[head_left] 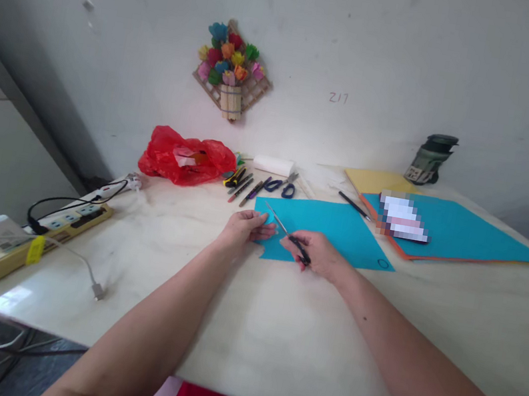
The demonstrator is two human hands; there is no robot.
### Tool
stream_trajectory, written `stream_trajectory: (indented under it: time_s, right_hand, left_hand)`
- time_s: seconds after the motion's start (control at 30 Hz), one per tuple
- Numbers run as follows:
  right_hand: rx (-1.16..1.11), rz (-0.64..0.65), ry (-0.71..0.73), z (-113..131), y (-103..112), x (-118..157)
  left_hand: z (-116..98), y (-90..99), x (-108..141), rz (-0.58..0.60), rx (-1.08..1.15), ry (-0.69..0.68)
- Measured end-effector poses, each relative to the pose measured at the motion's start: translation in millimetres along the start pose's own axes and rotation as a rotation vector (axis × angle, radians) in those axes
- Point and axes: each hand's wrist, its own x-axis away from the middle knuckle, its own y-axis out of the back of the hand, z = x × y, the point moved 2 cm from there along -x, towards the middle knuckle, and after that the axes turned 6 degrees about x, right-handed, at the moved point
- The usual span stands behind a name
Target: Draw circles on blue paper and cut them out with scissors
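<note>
A blue sheet of paper [335,230] lies on the table, with a small black circle drawn near its right front corner. At its left edge, my left hand [245,227] pinches a bit of the blue paper between thumb and fingers. Whether that bit is still joined to the sheet is hard to make out. My right hand [313,253] is closed around the black handles of a pair of scissors [282,227]. The slim blades point away and to the left over the sheet, close to my left fingertips.
Behind the sheet lie several pens [240,188], dark-handled scissors [281,186], a white roll [274,165] and a red plastic bag [184,157]. To the right are a phone [403,218] on stacked coloured paper [481,237] and a bottle [430,159]. A power strip [61,228] with cables runs along the left.
</note>
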Motion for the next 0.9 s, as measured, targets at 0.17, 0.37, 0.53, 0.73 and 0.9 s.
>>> stream_trajectory:
  time_s: [0.17, 0.37, 0.53, 0.73, 0.9]
  right_hand:
    - [0.017, 0.001, -0.008, 0.2, -0.3, -0.1]
    - [0.012, 0.011, -0.012, 1.4, -1.6, -0.4]
    - [0.024, 0.003, -0.028, 1.8, -1.9, -0.1]
    - [0.014, 0.007, -0.014, 1.7, -1.4, 0.6]
    - [0.026, 0.012, -0.011, 4.3, -1.4, 1.9]
  left_hand:
    - [-0.2, 0.8, -0.4, -0.014, 0.009, -0.001]
    - [0.1, 1.8, -1.1, -0.021, 0.025, -0.012]
    - [0.4, 3.3, -1.7, -0.032, 0.032, -0.015]
    - [0.8, 3.3, -2.3, -0.032, 0.049, -0.007]
    - [1.9, 3.6, -3.5, -0.026, 0.049, 0.0]
